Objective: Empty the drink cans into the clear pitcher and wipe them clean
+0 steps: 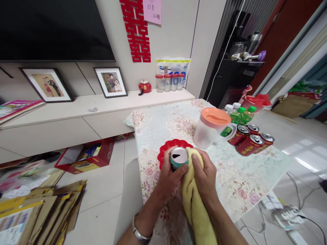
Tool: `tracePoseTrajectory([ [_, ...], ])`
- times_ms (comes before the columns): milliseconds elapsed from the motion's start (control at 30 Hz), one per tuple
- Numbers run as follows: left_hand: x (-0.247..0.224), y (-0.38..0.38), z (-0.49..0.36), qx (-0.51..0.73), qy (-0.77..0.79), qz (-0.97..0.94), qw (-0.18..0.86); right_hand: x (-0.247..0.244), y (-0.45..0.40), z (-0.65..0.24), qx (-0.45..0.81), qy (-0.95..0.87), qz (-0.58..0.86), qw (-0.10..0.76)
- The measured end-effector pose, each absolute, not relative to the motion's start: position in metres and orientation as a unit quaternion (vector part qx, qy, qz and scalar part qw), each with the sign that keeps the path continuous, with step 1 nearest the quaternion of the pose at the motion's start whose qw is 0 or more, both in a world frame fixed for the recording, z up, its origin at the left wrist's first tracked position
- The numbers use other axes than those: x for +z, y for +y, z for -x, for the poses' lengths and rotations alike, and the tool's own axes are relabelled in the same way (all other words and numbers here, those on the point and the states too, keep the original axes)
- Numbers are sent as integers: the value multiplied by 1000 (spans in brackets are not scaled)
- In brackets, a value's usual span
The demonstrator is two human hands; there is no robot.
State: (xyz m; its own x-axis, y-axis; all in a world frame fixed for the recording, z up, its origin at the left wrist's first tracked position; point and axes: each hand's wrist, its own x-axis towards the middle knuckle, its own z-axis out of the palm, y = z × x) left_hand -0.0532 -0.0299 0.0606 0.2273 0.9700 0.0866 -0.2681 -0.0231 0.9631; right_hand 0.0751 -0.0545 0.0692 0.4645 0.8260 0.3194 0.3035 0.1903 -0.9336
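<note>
My left hand (pixel 168 173) is wrapped round an opened drink can (pixel 179 156) with a silver top and a green side. The can stays upright, its drinking hole facing up. In my right hand (pixel 206 173) is a yellow cloth (pixel 194 197), bunched up and pressed near the can's right side; the rest of it hangs down toward me. Beneath and behind the can lies a red scalloped plate (pixel 176 143) on the flowered tablecloth (pixel 163 126). Fingers and cloth cover the lower part of the can.
A clear pitcher with an orange lid (pixel 212 126) stands beyond my right hand. Several dark red cans (pixel 249 144) and green-capped bottles (pixel 240 115) are to its right. Cables and a power strip (pixel 270 200) lie on the floor at right, flattened cardboard (pixel 56 207) at left.
</note>
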Motion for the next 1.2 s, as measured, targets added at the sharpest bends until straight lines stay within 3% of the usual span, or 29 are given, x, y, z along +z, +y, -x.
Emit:
tracePoseTrajectory([
  [333,61,-24,56,535,352,-502,582,54,-39,-74,323,-446,598,583],
  [633,55,-17,52,527,369,-510,570,53,-80,-54,300,-413,612,604],
  [867,51,-20,51,495,359,-509,605,65,-67,-65,184,-478,596,619],
  [1200,58,-19,56,512,332,-513,604,58,-27,-83,300,-462,600,580],
])
